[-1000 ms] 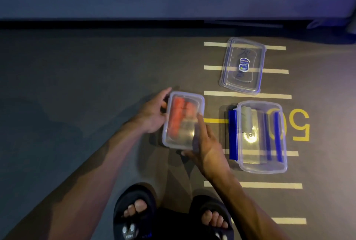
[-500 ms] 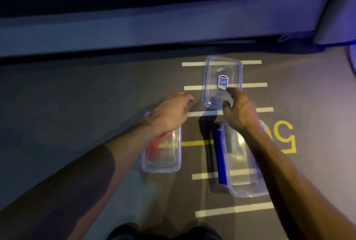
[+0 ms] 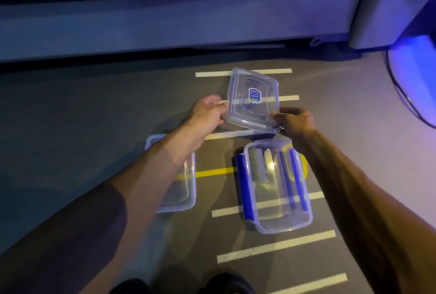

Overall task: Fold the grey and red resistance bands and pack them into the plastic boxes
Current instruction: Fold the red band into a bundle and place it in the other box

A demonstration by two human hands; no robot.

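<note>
Lid [image 3: 253, 101], clear plastic, with a blue label at its middle: held tilted above the floor [image 3: 94, 116], its far edge raised, between both hands. Left hand [image 3: 207, 112] grips the lid's left edge with curled fingers; right hand [image 3: 295, 121] pinches the near right corner. Open box [image 3: 278, 187], clear plastic with blue latches along its long sides: stands on the floor just below the lid, with the grey band [image 3: 257, 164] lying folded along its left inner wall. Closed box [image 3: 174, 175], clear plastic, lid on: stands on the floor to the left, well apart from the open one and largely hidden by the left forearm; its contents cannot be told here. Floor markings: pale stripes and a yellow line between the boxes. Handling, by judgement: the lid looks light, stiff and smooth, hence apt to slip; best held at opposite edges, as now, and lowered square onto the open box's rim. The grey band looks soft and springy and may unfold under the lid, so it should lie flat before the latches are pressed.
</note>
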